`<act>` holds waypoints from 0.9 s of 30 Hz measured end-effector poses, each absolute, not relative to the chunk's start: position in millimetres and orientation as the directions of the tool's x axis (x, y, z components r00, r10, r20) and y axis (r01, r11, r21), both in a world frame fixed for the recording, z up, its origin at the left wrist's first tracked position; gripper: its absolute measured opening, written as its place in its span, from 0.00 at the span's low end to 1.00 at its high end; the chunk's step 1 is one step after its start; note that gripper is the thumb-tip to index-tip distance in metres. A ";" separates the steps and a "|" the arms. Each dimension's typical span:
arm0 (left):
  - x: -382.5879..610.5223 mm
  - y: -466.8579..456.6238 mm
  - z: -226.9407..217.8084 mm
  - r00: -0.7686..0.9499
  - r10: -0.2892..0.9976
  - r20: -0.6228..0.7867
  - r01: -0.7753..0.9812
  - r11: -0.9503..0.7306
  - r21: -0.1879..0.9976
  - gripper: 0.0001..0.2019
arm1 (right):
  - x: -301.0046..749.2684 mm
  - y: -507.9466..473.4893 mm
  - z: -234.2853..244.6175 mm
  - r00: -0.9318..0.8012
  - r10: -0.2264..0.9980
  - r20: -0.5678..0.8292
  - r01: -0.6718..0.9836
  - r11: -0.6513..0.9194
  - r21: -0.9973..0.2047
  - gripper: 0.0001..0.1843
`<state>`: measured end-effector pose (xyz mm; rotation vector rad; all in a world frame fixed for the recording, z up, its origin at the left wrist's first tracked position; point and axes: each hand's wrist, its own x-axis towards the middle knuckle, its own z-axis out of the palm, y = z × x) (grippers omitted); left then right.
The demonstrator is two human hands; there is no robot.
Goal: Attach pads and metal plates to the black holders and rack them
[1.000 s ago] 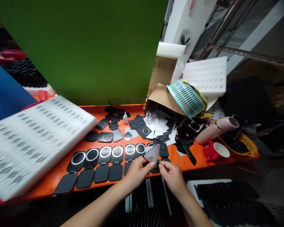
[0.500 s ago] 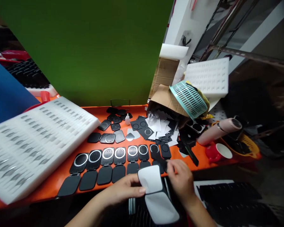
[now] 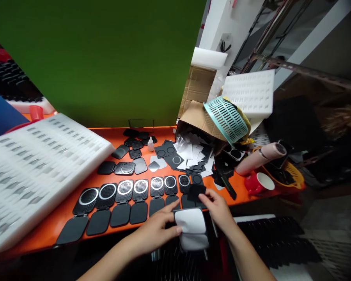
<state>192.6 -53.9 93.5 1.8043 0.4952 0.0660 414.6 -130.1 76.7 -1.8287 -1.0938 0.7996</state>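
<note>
In the head view my left hand [image 3: 160, 226] pinches the edge of a hinged two-panel piece with white faces [image 3: 190, 221] and dark rims, held in front of the table edge. My right hand [image 3: 218, 205] has its thumb and fingers closed on a thin black square sheet [image 3: 196, 192]. That sheet hangs over the right end of a row of opened black hinged pads [image 3: 139, 212], covering part of one pad. Several of these pads carry a white ring [image 3: 157, 183] on a gridded upper panel; the rightmost pad [image 3: 197, 179] shows a dark ring.
A white foam tray [image 3: 46, 156] with slots covers the left of the orange table [image 3: 76, 224]. Behind the row lie loose black pieces [image 3: 131, 140], a small white bottle [image 3: 151, 144] and a cardboard box [image 3: 197, 117] spilling cards. A pink flask [image 3: 260, 158] and red mug [image 3: 259, 183] stand right.
The camera view has shifted. My right hand has brought the black sheet flatter over the pads at the right end. The white-faced piece's lower panel has swung up, looking shorter now.
</note>
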 end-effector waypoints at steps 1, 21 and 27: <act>197.7 -54.7 89.4 0.902 0.388 -0.190 0.311 -0.278 0.909 0.14 | 420.5 -122.5 74.1 0.428 0.899 -0.097 0.346 -0.262 -0.901 0.13; 260.7 -69.1 21.6 0.896 0.439 0.065 0.351 -0.790 0.503 0.14 | 450.6 -63.9 0.7 0.205 0.962 -0.181 0.471 -0.259 -0.843 0.10; 261.5 -69.3 18.6 0.894 0.444 0.057 0.360 -0.789 0.498 0.14 | 451.4 -62.7 -1.3 0.197 0.964 -0.180 0.499 -0.257 -0.828 0.11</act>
